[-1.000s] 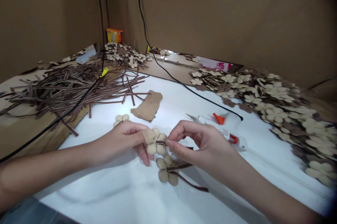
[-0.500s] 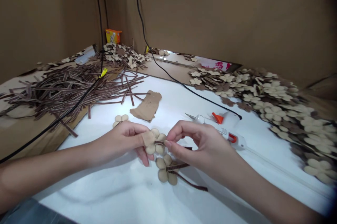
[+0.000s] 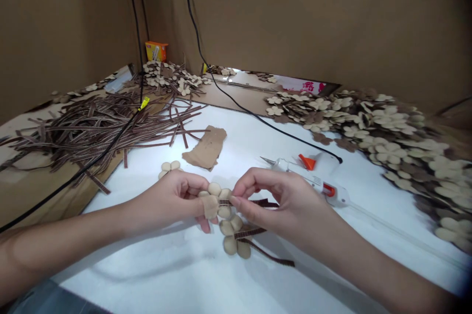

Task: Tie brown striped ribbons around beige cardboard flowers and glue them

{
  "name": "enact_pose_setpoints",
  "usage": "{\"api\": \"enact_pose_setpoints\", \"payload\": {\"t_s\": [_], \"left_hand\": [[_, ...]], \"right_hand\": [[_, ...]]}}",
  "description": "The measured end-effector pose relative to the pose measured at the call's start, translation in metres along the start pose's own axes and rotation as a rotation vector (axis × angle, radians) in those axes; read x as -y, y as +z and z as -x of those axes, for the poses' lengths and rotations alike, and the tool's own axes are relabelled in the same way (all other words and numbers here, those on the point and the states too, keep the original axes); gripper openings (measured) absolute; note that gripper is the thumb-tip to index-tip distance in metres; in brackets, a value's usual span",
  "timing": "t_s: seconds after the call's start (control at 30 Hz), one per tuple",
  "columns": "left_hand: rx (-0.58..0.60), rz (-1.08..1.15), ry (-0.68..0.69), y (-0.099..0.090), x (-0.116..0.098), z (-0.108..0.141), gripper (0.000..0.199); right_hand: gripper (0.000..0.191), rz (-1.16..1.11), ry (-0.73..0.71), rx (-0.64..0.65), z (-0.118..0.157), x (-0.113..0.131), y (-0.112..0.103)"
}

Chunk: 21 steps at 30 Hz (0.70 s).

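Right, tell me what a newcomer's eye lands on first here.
The bare hands at front centre draw the eye first: the left hand and right hand pinch a beige flower cutout banded with brown ribbon. To the right, a big heap of flower cutouts sprawls along the table, and to the left lies a tangled pile of brown ribbon strips.
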<state>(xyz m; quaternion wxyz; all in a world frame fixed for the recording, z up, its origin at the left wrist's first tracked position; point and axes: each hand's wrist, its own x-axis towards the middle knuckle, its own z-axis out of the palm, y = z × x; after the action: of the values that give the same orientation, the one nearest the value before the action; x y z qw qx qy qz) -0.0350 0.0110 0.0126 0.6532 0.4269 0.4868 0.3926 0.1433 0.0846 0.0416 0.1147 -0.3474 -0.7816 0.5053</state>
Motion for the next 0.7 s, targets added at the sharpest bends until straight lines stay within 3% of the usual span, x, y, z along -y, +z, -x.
{"api": "enact_pose_setpoints", "payload": {"t_s": [0.23,0.4,0.7], "left_hand": [[0.0,-0.028,0.019,-0.001,0.003,0.0,0.011],[-0.025,-0.084,-0.009,0.0,0.002,0.001,0.013],[-0.024,-0.156,0.009,-0.002,0.003,0.004,0.017]], "right_hand": [[0.009,0.016,0.003,0.002,-0.002,-0.002,-0.003],[0.016,-0.02,0.083,0.016,-0.003,-0.002,-0.01],[0.023,0.125,0.028,0.01,-0.001,-0.001,-0.012]]}}
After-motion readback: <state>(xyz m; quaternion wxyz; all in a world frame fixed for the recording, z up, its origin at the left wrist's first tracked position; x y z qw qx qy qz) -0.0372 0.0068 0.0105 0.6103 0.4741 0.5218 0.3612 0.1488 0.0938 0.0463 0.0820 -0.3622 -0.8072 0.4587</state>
